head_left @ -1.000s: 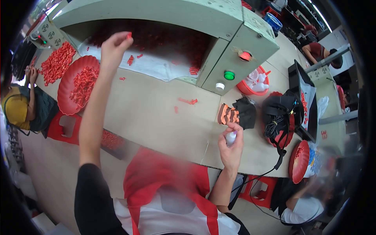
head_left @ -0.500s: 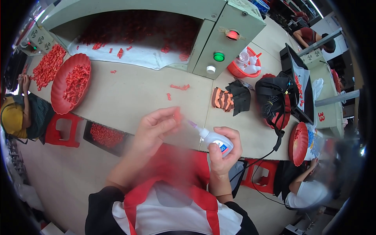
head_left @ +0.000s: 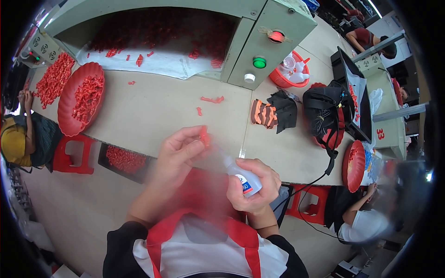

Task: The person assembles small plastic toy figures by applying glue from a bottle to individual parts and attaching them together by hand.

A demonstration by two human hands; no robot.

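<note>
Two hands meet low over the near edge of the table (head_left: pixel 153 111) in the head view. Left hand (head_left: pixel 178 153) pinches a small red piece (head_left: pixel 203 135) between thumb and fingertips, clenched on it. Right hand (head_left: pixel 254 185) wraps a small white squeeze bottle (head_left: pixel 244 178), its nozzle angled up-left toward the red piece, tip just beside it; blurred there, contact cannot be told.

Around: a red tray (head_left: pixel 81 97) of red parts sits on the table's left; loose red parts (head_left: pixel 212 99) lie mid-table. Striped gloves (head_left: pixel 271 113) lie right of centre, a black bag (head_left: pixel 327 111) beyond them, its cable trailing off the near edge. A red basket (head_left: pixel 289 74) of clear items stands beside a grey-green machine (head_left: pixel 259 41) with a red, a green and a white button; red parts fill its open bay. A dark bin (head_left: pixel 123 160) of red parts sits below the table edge, next to a red stool (head_left: pixel 69 155).

Surface: pale beige tabletop. Room: workshop floor, other people seated at left, lower right and far right.
</note>
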